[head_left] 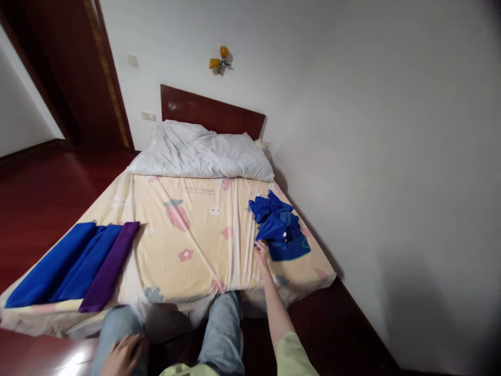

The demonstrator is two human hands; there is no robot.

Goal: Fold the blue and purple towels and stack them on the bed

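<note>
My right hand [261, 251] reaches out to the right side of the bed. Its fingers pinch the near left corner of a crumpled blue cloth [275, 228], which lies in a heap with more blue fabric. Under the heap a darker blue piece with a green edge line [291, 250] is spread on the sheet. My left hand [124, 355] rests on my left knee, fingers loosely laid over the jeans with nothing in them. Far from both hands, on the bed's left side, lie folded blue cloths [50, 266] and a folded purple cloth [109, 267].
The bed's patterned sheet [203, 235] is wrinkled down the middle. White bedding [203, 154] lies against the brown headboard [211, 109]. A white wall [391, 156] runs close along the right side, and dark red floor [27, 193] shows at left.
</note>
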